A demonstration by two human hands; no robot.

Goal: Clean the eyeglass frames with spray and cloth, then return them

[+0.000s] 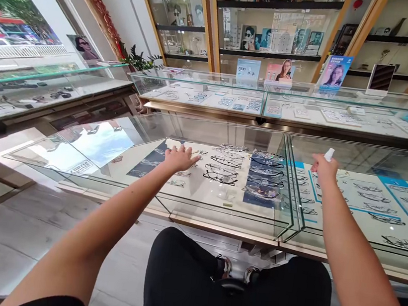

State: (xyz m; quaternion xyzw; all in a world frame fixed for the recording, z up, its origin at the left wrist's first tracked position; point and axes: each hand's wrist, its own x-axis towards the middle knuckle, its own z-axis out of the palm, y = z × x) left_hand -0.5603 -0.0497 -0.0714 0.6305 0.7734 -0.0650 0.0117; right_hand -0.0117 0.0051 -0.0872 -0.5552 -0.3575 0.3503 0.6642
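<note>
My left hand (179, 159) is spread flat over the glass top of a display case (147, 128), palm down. At its fingertips lies a pale, crumpled cloth (172, 143); whether the hand presses on it I cannot tell. Over the right part of the counter, my right hand (324, 167) is closed round a small white spray bottle (329, 154). Only the bottle's top shows above the fist. Under the glass, several eyeglasses (220, 177) rest in rows on white and dark blue panels, with more frames (373, 197) below my right hand.
A second glass counter (213, 81) stands behind, carrying advertising cards (248, 71) and a blue sign (335, 71). To the left is another glass case (47, 87) by the window. Metal-edged glass seams (292, 184) divide the near counter. My knees are close to its front edge.
</note>
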